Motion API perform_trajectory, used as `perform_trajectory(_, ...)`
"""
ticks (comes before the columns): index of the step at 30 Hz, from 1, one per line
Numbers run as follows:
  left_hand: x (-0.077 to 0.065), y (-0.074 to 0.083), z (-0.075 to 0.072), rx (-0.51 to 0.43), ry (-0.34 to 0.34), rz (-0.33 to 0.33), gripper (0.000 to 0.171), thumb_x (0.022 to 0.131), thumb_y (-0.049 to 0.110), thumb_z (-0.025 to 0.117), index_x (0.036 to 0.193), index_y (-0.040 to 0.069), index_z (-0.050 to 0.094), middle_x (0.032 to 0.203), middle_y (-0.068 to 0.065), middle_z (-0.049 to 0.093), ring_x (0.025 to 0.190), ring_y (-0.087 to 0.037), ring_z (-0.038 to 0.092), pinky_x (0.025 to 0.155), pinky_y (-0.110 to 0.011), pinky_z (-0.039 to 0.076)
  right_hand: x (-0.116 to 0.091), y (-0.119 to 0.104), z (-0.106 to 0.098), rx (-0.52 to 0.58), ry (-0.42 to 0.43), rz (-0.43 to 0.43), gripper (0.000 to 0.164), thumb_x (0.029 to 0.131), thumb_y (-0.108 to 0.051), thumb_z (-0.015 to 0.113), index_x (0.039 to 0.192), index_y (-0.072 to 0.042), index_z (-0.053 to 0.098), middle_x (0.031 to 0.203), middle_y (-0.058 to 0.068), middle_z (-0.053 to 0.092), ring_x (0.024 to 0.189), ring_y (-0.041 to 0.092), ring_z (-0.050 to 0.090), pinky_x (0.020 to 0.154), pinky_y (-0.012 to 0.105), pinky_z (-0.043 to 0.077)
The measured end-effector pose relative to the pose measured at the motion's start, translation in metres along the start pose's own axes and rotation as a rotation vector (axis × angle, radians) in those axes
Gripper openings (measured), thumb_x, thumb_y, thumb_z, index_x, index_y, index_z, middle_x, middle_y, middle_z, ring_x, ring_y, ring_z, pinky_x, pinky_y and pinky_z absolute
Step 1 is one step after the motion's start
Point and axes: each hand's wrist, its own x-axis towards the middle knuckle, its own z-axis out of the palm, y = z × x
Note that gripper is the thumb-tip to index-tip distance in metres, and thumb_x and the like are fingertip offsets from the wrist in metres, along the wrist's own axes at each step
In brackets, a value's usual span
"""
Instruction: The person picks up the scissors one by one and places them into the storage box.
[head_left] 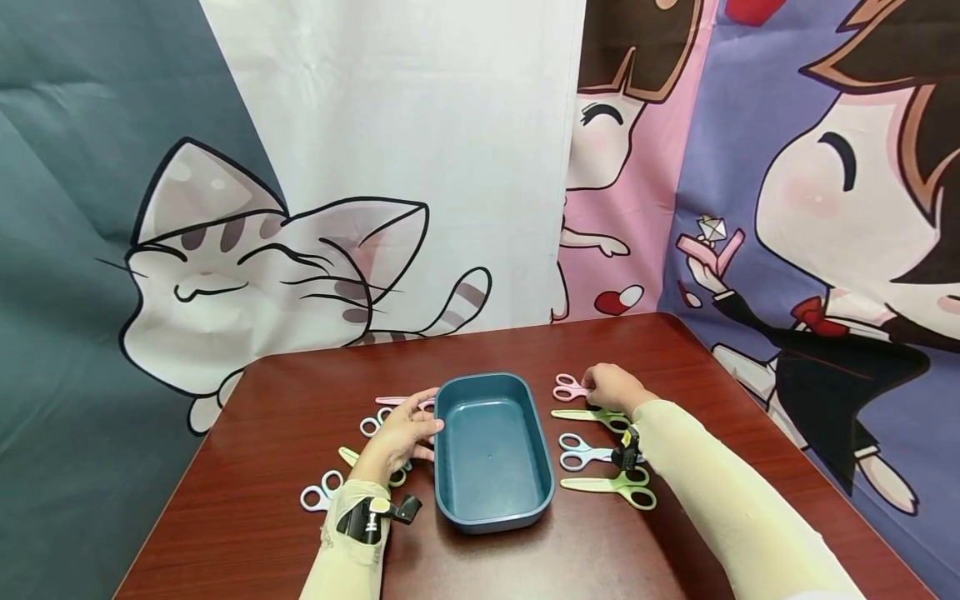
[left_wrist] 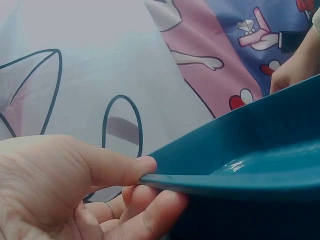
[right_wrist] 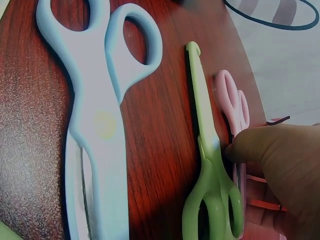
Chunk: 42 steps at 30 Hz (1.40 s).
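Observation:
A dark teal rectangular plastic bin (head_left: 491, 450) stands in the middle of the table, its inside bare. My left hand (head_left: 401, 433) pinches the bin's left rim; the left wrist view shows the thumb (left_wrist: 120, 167) above the rim and fingers beneath. At the far right, my right hand (head_left: 617, 387) grips pink scissors (head_left: 568, 388) around the blades, with the handles sticking out to the left. In the right wrist view those pink scissors (right_wrist: 231, 102) lie alongside green scissors (right_wrist: 212, 175), and the fingers partly hide their blades.
Nearer along the right side lie blue-and-white scissors (head_left: 581, 452) and more green scissors (head_left: 618, 486). Left of the bin are several more scissors, including a blue-and-white pair (head_left: 321, 492), partly hidden by my left arm. A cartoon-printed cloth (head_left: 510, 167) hangs behind the brown table (head_left: 247, 500).

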Motion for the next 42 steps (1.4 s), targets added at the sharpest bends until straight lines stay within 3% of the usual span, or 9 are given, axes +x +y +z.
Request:
perform_trajectory(9, 0.001, -0.004, -0.001, -0.025, -0.013, 0.021, 0.066, 0.096, -0.009, 0.057, 0.155, 0.008, 0.033, 0.087, -0.002, 0.062, 0.059, -0.011, 0.058, 0.047, -0.029, 0.055, -0.003, -0.003, -0.003, -0.012, 0.013, -0.010, 0.012, 0.082, -0.006, 0.070, 0.094, -0.006, 0.072, 0.087, 0.005, 0.065, 0.079, 0.023, 0.057, 0.075, 0.040, 0.049)
perform_trajectory(17, 0.001, -0.003, 0.000, -0.019, -0.011, 0.018, 0.066, 0.095, -0.008, 0.057, 0.155, 0.007, 0.033, 0.086, -0.001, 0.061, 0.060, -0.011, 0.057, 0.047, -0.029, 0.055, -0.003, 0.001, -0.006, -0.010, 0.090, -0.075, 0.010, 0.081, -0.005, 0.069, 0.090, -0.007, 0.072, 0.086, 0.005, 0.063, 0.079, 0.022, 0.055, 0.072, 0.037, 0.047)
perform_trajectory(22, 0.001, -0.003, 0.000, -0.011, -0.008, 0.011, 0.066, 0.096, -0.008, 0.058, 0.155, 0.008, 0.034, 0.090, -0.005, 0.062, 0.060, -0.011, 0.057, 0.048, -0.030, 0.056, -0.001, -0.004, -0.013, -0.006, 0.081, -0.078, 0.009, 0.082, -0.008, 0.070, 0.091, -0.009, 0.072, 0.086, 0.005, 0.061, 0.078, 0.022, 0.054, 0.070, 0.036, 0.046)
perform_trajectory(31, -0.002, -0.003, 0.000, -0.008, -0.010, 0.014, 0.066, 0.096, -0.008, 0.057, 0.155, 0.008, 0.033, 0.090, -0.006, 0.062, 0.060, -0.011, 0.058, 0.048, -0.030, 0.056, -0.002, -0.031, -0.028, -0.038, 0.125, -0.141, 0.011, 0.079, -0.012, 0.072, 0.091, -0.010, 0.072, 0.083, 0.002, 0.059, 0.075, 0.019, 0.053, 0.066, 0.034, 0.044)
perform_trajectory(42, -0.001, -0.001, 0.003, 0.013, 0.023, -0.001, 0.065, 0.095, -0.007, 0.059, 0.154, 0.009, 0.035, 0.091, -0.007, 0.062, 0.060, -0.012, 0.058, 0.047, -0.031, 0.056, -0.002, -0.083, -0.040, -0.002, 0.124, -0.233, 0.014, 0.083, -0.015, 0.074, 0.096, -0.011, 0.072, 0.088, 0.002, 0.058, 0.079, 0.018, 0.053, 0.069, 0.033, 0.049)
